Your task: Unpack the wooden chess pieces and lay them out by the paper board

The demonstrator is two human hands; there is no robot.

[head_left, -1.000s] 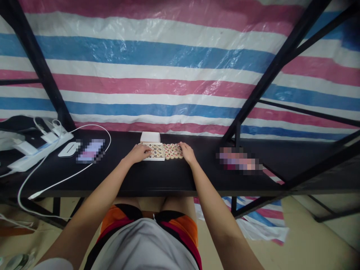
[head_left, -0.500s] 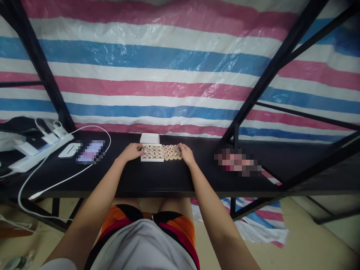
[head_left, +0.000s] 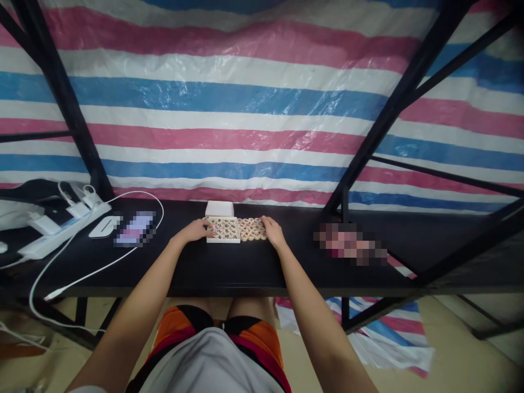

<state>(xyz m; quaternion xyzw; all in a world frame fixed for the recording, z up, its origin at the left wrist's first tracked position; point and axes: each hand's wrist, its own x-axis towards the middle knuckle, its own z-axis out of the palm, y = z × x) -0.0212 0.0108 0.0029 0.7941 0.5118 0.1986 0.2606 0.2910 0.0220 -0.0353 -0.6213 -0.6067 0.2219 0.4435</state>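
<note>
A white box stands on the black table, filled with round pieces that bear dark characters. Over its left edge lies my left hand, fingertips on the pieces inside; whether it pinches one is too small to tell. Against the box's right side, round wooden pieces with red characters lie in rows. My right hand touches the right end of these rows, its fingers bent round the far corner. Behind the box is a white lid.
On the black table, a blurred-out phone, a white flat device, a power strip and a white cable lie left. A pixelated object lies right. Black metal posts and a striped sheet stand behind.
The view has tilted up a little, so the table sits lower in the picture. My left hand's fingers reach a bit further over the box. My right hand stays at the rows' right end.
</note>
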